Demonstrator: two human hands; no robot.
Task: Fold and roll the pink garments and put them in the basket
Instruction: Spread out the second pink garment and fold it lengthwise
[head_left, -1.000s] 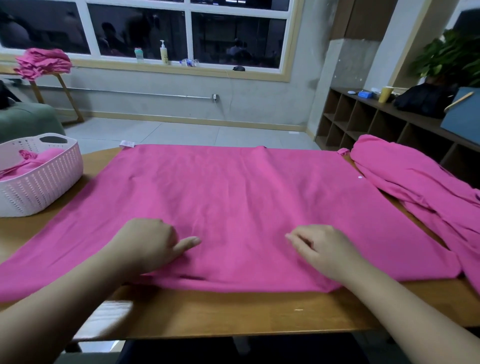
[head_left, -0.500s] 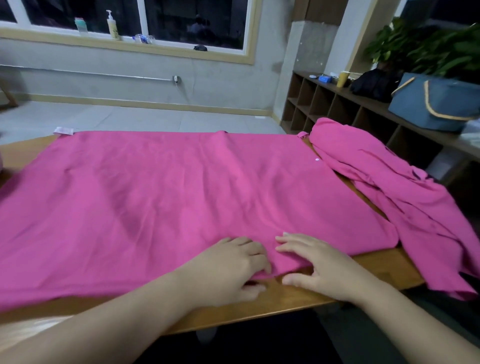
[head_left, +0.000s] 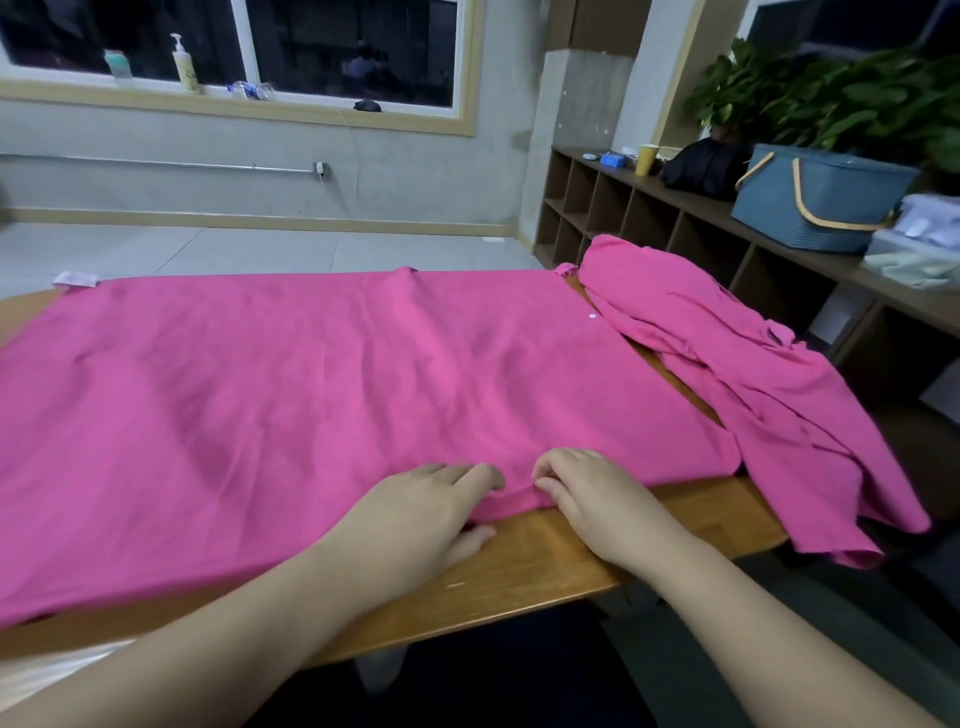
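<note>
A large pink garment (head_left: 322, 395) lies spread flat over most of the wooden table (head_left: 545, 561). My left hand (head_left: 415, 514) is at its near hem, fingers on top of the cloth and thumb under the edge, pinching it. My right hand (head_left: 597, 499) sits just to the right, its curled fingertips gripping the same hem. A small fold of fabric rises between the two hands. A second pink garment (head_left: 753, 395) lies crumpled at the table's right end and hangs off the corner. The white basket is out of view.
A low wooden shelf unit (head_left: 649, 218) runs along the right wall, carrying a blue basket (head_left: 815, 202) with tan handles, a black bag, a yellow cup and plants. Bottles stand on the window sill (head_left: 234, 104). Tiled floor lies beyond the table.
The view has swung right, so the white basket left the frame. Both hands slid right and toward me, coming together at the garment's near hem and taking hold of it.
</note>
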